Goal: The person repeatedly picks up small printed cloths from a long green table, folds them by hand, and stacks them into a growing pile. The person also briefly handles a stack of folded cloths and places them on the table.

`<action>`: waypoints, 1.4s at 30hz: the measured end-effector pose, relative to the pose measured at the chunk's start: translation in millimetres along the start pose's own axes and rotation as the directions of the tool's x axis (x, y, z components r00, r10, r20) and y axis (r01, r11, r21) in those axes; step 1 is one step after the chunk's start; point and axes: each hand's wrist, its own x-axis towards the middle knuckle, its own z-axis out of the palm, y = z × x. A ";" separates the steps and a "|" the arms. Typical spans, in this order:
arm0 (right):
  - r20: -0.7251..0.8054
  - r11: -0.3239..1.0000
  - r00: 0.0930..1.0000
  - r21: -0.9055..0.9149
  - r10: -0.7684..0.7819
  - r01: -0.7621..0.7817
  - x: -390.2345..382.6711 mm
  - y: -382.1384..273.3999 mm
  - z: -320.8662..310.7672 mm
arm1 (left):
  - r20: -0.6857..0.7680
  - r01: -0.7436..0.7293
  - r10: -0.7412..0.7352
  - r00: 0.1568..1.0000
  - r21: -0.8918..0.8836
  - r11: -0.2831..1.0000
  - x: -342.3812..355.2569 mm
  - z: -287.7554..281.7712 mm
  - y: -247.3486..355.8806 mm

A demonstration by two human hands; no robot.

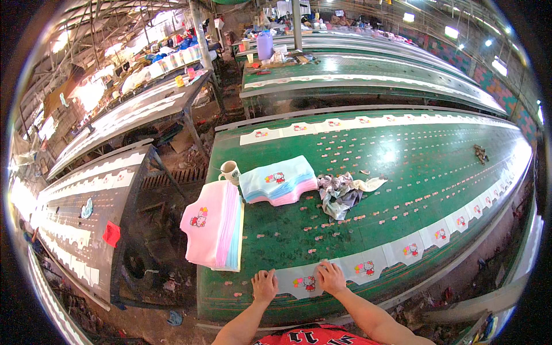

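Near the front edge of the green table (368, 149), my left hand (264, 284) has bent fingers at the left end of a white cloth piece (292, 289) printed with a cartoon figure. My right hand (331, 278) holds the same piece's upper right corner, fingers curled. Similar printed pieces (420, 240) continue rightward in a row. Above my left hand stands a stack of pink, blue and pale yellow pieces (204, 233). Behind it sit a second, blue-topped stack (276, 175), a mug (229, 171) and a crumpled cloth (339, 192).
A second printed row (299, 131) runs along the far side. A dark clump (480, 154) lies toward the right. Another long table (80, 224) with a red cloth (111, 233) stands left, across a gap. Further tables (351, 86), posts (296, 29) and piled goods fill the background.
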 end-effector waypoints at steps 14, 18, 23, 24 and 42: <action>0.019 1.000 1.000 0.001 0.014 -0.014 -0.4 0.4 1.4 | -0.030 0.000 0.000 1.000 -0.013 1.000 1.7 -4.7 3.3; 0.034 1.000 0.999 0.004 0.025 -0.025 -1.3 1.7 4.1 | -0.036 -0.003 0.003 0.999 0.004 1.000 1.7 -1.9 1.6; 0.024 1.000 0.999 0.005 0.025 -0.025 -3.0 3.6 6.5 | -0.029 0.010 -0.010 1.000 -0.020 1.000 2.2 -1.9 2.0; 0.023 1.000 0.999 0.002 0.022 -0.022 -3.4 4.5 7.2 | -0.026 0.013 -0.013 1.000 -0.028 1.000 2.4 -1.9 2.2; 0.104 0.999 0.994 -0.001 0.035 -0.035 1.4 -0.7 -1.3 | -0.079 0.086 -0.103 0.992 -0.191 0.978 0.5 21.5 -16.4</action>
